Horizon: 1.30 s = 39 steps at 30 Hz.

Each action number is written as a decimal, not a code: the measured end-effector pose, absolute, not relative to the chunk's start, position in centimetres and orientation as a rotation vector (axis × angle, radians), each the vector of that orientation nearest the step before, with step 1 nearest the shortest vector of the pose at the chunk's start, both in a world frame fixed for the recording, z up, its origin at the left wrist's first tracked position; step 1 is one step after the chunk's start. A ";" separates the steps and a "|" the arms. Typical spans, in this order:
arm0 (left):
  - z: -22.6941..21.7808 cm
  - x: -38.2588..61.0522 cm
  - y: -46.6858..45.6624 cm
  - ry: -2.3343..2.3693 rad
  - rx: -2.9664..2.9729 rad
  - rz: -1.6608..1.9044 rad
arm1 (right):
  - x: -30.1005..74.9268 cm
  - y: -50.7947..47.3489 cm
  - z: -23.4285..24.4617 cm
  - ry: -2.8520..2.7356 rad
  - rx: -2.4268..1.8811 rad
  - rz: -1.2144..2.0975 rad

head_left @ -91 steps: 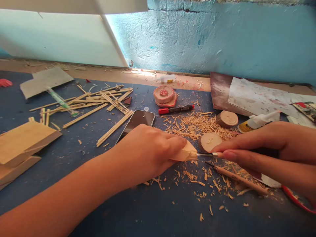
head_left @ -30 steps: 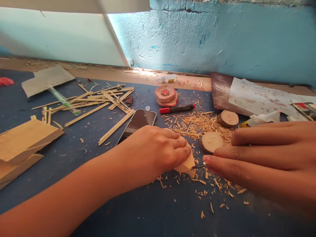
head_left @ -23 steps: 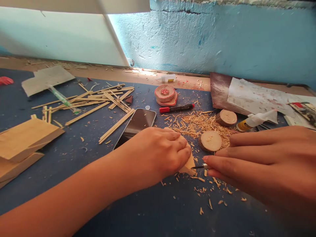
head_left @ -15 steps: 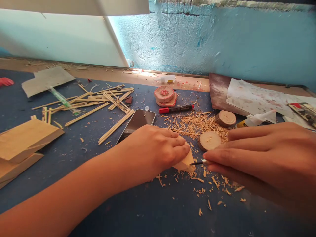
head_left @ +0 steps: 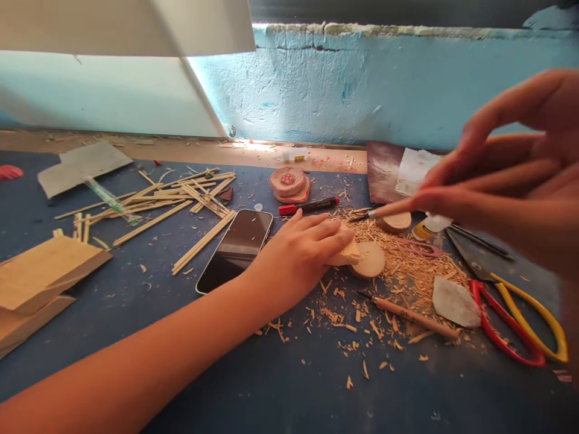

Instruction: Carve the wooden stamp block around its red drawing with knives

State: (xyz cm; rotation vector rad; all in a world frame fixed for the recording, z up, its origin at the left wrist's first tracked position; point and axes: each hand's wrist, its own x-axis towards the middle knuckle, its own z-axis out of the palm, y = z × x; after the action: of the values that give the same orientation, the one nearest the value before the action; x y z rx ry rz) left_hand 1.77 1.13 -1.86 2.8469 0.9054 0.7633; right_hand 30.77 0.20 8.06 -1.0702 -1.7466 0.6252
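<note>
the left hand is grasping a wood block, seemingly part-carved with shaping remaining amid shavings, while the right hand is pinching a carving tool.

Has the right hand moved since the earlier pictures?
Yes, upward: the bare right hand, holding a slim wooden-handled tool, now overlaps the rough light-blue painted wall; earlier it was below the wall in view.

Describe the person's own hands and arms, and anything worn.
The left hand is gloveless, with no ring or bracelet visible; the left forearm is bare, no sleeve showing. The right hand, blurred, is also gloveless; no sleeve shows there.
</note>
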 end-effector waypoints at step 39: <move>-1.5 4.6 3.7 0.883 2.447 0.497 | 26.7 0.3 3.9 -1.509 -0.769 1.447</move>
State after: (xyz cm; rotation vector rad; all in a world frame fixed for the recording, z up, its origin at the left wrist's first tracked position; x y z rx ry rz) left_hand 4.64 3.72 -1.48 2.4472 0.8829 0.4966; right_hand 26.69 0.31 3.93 -0.7691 -1.5093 1.4470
